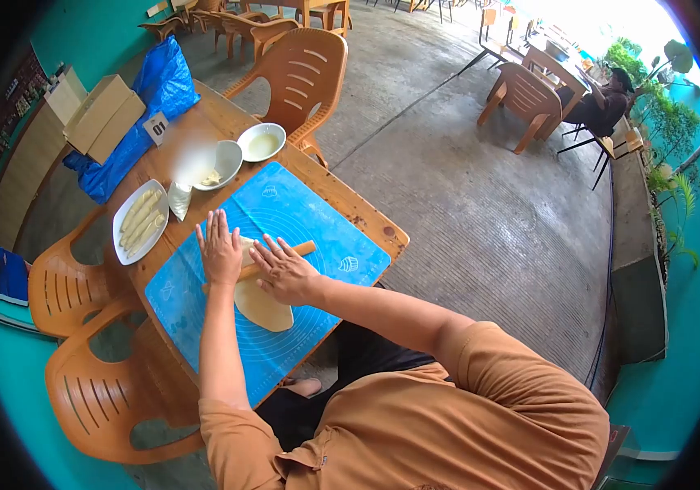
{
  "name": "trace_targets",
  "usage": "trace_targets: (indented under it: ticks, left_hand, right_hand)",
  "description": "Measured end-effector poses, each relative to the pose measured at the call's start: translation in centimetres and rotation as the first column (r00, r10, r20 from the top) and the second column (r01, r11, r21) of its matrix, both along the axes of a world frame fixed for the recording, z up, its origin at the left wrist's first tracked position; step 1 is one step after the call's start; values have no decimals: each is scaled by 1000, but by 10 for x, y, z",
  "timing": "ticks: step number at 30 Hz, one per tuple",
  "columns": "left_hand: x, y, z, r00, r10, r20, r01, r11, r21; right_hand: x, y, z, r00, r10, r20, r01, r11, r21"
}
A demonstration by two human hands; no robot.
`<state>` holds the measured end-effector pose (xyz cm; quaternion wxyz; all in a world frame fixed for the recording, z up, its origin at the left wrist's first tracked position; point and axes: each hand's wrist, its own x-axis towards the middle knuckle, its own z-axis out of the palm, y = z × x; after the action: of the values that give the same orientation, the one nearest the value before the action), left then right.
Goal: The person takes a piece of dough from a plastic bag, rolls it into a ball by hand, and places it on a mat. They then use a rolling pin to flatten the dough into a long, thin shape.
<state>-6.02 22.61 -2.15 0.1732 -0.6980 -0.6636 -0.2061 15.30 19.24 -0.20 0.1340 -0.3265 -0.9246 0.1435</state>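
A wooden rolling pin [297,250] lies across a flattened piece of dough [264,306] on a blue silicone mat [301,216]. My left hand [219,247] presses flat on the pin's left part, fingers spread. My right hand [284,269] rests flat on the pin's middle, fingers extended. Only the pin's right end shows beyond my hands. The dough sticks out below my hands toward me.
The mat covers a wooden table [370,222]. A white tray of rolled dough sticks [139,221], a bowl with filling [217,166] and a bowl of liquid [262,142] stand at the far left. Orange plastic chairs [305,77] surround it. Another person [603,102] sits far off.
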Motion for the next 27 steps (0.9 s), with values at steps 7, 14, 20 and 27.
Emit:
trace_targets:
  ticks: [7, 14, 20, 27]
  left_hand:
    - [7, -54, 16, 985, 26, 170, -30, 999, 26]
    - [-13, -76, 7, 992, 68, 108, -39, 966, -255]
    - [-16, -43, 7, 990, 144, 0, -133, 915, -381]
    - [-26, 3, 9, 973, 224, 47, -180, 875, -450]
  right_hand:
    - [-12, 26, -27, 999, -45, -8, 46, 956, 291]
    - [-26, 54, -5, 995, -60, 81, 55, 997, 56]
    - [-36, 84, -10, 989, -102, 108, 99, 995, 31]
    - [-50, 121, -10, 977, -166, 134, 162, 986, 36]
